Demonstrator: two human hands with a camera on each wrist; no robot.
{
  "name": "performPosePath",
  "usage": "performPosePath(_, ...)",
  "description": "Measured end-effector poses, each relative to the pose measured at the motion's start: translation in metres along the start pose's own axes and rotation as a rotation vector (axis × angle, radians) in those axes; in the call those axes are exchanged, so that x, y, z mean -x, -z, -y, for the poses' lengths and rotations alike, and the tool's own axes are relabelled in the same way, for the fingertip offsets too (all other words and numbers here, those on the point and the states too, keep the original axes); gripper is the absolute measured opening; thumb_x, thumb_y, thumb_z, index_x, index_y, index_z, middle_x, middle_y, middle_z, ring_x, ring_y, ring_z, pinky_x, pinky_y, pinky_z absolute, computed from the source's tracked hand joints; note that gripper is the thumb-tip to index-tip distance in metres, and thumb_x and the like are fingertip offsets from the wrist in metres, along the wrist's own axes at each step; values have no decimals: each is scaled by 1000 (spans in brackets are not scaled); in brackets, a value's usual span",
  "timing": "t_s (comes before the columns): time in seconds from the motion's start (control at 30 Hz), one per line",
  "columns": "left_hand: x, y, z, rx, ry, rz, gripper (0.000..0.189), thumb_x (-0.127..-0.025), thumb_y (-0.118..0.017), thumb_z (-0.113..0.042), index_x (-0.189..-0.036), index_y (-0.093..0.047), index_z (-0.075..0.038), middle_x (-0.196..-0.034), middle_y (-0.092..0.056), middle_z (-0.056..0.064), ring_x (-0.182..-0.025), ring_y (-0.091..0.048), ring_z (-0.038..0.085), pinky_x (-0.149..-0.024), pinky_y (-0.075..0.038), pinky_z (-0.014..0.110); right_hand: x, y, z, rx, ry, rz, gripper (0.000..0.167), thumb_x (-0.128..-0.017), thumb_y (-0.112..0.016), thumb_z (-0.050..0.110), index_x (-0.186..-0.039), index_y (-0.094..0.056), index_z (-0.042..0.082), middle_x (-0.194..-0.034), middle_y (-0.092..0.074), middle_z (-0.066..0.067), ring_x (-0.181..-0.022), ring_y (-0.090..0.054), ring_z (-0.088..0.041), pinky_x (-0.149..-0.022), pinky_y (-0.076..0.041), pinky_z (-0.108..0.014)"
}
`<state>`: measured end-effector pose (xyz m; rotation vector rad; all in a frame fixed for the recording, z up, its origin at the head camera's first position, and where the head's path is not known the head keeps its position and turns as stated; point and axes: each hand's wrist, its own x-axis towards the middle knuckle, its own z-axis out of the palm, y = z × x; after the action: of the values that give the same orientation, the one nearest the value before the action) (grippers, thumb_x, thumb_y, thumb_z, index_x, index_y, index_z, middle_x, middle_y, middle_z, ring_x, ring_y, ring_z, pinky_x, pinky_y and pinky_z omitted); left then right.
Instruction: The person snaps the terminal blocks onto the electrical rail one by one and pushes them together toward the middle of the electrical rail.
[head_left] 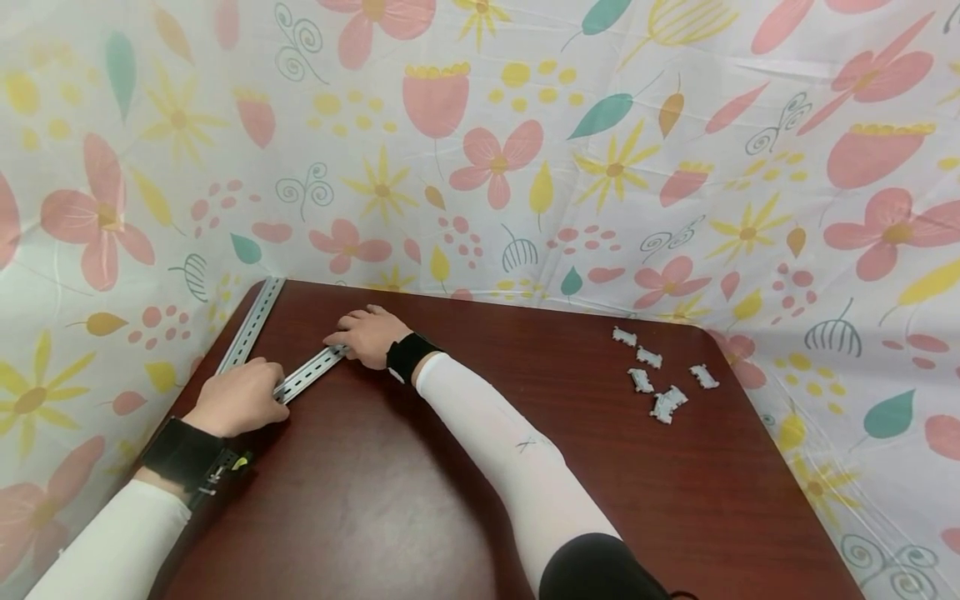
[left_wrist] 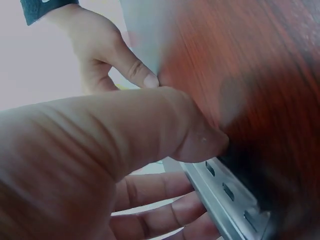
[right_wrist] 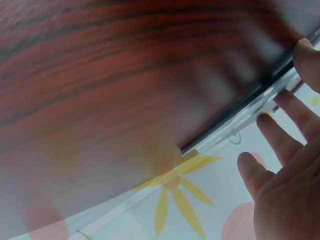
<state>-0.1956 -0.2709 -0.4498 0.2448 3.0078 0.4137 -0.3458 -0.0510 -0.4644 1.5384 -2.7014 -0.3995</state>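
A slotted metal DIN rail slants over the left part of the table, one end toward each hand. My left hand grips its near end; in the left wrist view the thumb lies across the top side and the fingers curl along the other side. At the far end my right hand holds the rail, thumb on one side and fingers on the other in the right wrist view. A second slotted rail lies along the table's left edge, just beyond my left hand.
Several small light-grey plastic pieces lie in a loose group at the right of the dark red-brown table. A flower-patterned cloth hangs round the table's back and sides.
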Motion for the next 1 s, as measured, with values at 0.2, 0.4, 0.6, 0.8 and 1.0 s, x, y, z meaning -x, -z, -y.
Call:
performPosePath(0.2,-5,-1,-2,-24,-27,-39,18,-84,-86,-17,-88,-70,-9,-82,-59,7,-70,-55,25,-55,-43,43,11,-3,-9,-17,1,-12,47,-118,-57,36,-165,-54,39,-148,-57,3,-140,-57,-19,-123,-39,-42)
performPosePath(0.4,-14,-3,-9,-61,-40,-89,24,-83,-86,-15,-101,-76,-3,-88,-64,11,-77,-62,31,-61,-52,54,28,-11,-19,-29,-19,-40,48,-118,-55,40,-165,-54,36,-138,-58,0,-124,-60,-19,-108,-47,-34)
performPosePath(0.6,-26,-6,-22,-84,-63,-117,32,-85,-84,-14,-113,-78,-2,-95,-65,13,-87,-63,34,-64,-55,56,46,-27,-35,-41,-54,-80,48,-117,-56,42,-164,-56,34,-131,-58,-1,-117,-58,-20,-103,-49,-33)
performPosePath(0.8,-41,-12,-35,-97,-101,-121,36,-87,-84,-15,-119,-79,-1,-100,-67,16,-92,-63,37,-67,-57,57,71,-33,-48,-108,-90,-95,47,-117,-58,39,-163,-57,31,-129,-57,-4,-116,-54,-24,-97,-50,-36)
performPosePath(1.0,-54,-26,-48,-96,-137,-129,38,-90,-82,-17,-124,-79,-1,-103,-67,17,-94,-62,36,-67,-58,57,100,-37,-58,-147,-150,-78,45,-117,-58,38,-162,-58,31,-128,-56,-5,-117,-52,-25,-95,-50,-39)
